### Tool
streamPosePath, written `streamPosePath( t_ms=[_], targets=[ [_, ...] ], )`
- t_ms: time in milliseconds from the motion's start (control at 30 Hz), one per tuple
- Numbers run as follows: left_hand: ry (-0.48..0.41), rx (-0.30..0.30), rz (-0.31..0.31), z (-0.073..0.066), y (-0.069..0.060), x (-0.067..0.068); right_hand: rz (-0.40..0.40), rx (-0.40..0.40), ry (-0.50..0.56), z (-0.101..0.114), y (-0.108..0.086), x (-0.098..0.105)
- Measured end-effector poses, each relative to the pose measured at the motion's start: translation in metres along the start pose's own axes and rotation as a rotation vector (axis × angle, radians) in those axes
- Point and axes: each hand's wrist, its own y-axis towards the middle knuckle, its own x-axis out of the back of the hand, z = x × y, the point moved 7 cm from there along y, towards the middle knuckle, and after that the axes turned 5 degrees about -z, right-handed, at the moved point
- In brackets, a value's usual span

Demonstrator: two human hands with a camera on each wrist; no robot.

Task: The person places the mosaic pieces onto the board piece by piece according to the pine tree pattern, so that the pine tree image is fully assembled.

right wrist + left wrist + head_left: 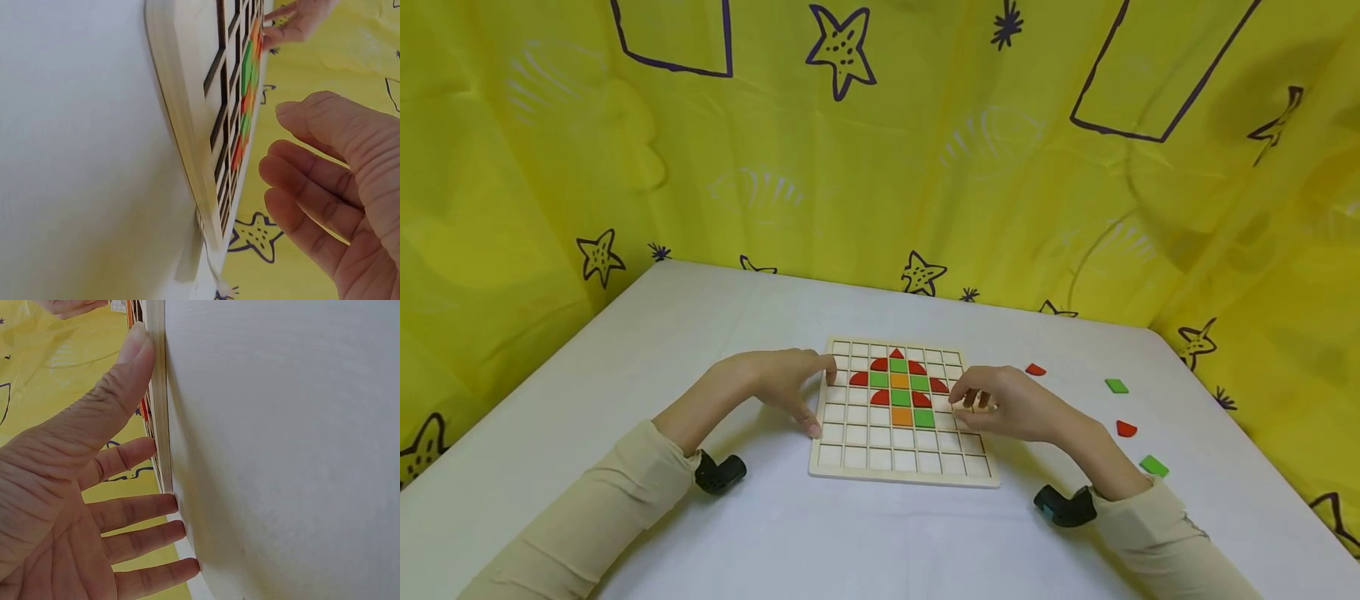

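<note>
A pale wooden grid board lies on the white table, its cells partly filled with red, green and orange tiles in a pointed, tree-like pattern. A red triangle forms the top and an orange square sits at the bottom beside a green square. My left hand rests at the board's left edge; the left wrist view shows straight, spread fingers and the thumb against it. Over the right edge hovers my right hand, fingers loosely bent, with nothing visible between thumb and fingertips in the right wrist view.
Right of the board lie loose tiles: a red rounded one, a green one, another red one and a green one. A yellow patterned curtain borders the table at the back and sides.
</note>
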Motion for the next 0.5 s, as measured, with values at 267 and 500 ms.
streamPosePath(
  t_ms=[267,500],
  targets=[
    [0.002,0.008,0.003,0.002,-0.003,0.001,-0.089,-0.01,-0.024,-0.013,-0.013,0.02],
    [-0.004,-0.004,0.004,0.0,-0.002,0.0,-0.173,-0.02,-0.062,-0.023,-0.023,0.043]
  ],
)
